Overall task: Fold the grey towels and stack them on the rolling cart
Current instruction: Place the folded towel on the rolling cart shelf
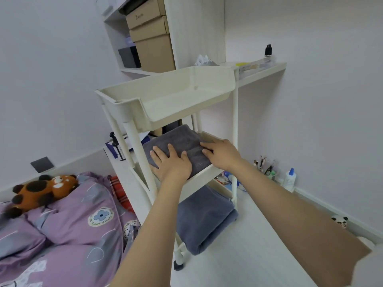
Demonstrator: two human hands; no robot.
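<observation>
Grey folded towel (182, 146) lies on the middle shelf of the cream rolling cart (165, 94), under its bare top tray. On the towel the left hand (173, 164) presses flat near the cart's front rim, fingers straight and slightly spread; the right hand (222, 153) rests at the shelf's right edge, fingers straight and close together. A second grey towel (204, 218) sits folded on the cart's bottom shelf
</observation>
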